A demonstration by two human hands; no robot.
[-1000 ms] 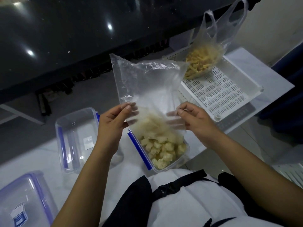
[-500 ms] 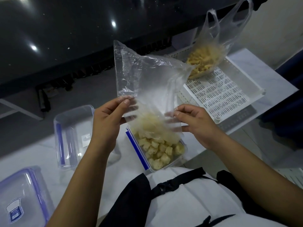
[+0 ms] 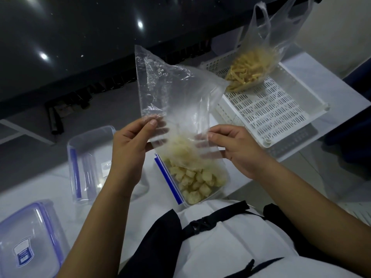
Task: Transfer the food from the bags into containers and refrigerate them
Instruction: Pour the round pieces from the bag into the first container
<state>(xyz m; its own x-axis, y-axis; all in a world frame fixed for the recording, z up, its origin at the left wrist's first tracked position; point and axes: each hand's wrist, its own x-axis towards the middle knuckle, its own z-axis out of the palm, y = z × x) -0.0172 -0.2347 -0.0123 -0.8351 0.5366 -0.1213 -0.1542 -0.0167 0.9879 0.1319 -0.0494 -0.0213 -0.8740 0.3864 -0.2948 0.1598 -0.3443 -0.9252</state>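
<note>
I hold a clear plastic bag (image 3: 174, 97) upside down over a clear container (image 3: 170, 181) with blue clips. My left hand (image 3: 130, 149) pinches the bag's left side and my right hand (image 3: 234, 149) pinches its right side. Pale food cubes (image 3: 196, 181) lie heaped in the container, and a few still sit in the bag's mouth just above them. A second bag with yellow strip-shaped food (image 3: 247, 73) stands in the white slotted tray (image 3: 281, 109) at the back right.
A container (image 3: 84, 157) with nothing in it stands left of my left hand. A clear lid (image 3: 26, 241) with blue clips lies at the front left. A dark glossy counter runs along the back. The white table's edge drops off at the right.
Both hands have raised the bag, so its closed end now stands higher and more upright above the container. More cubes have dropped into the container.
</note>
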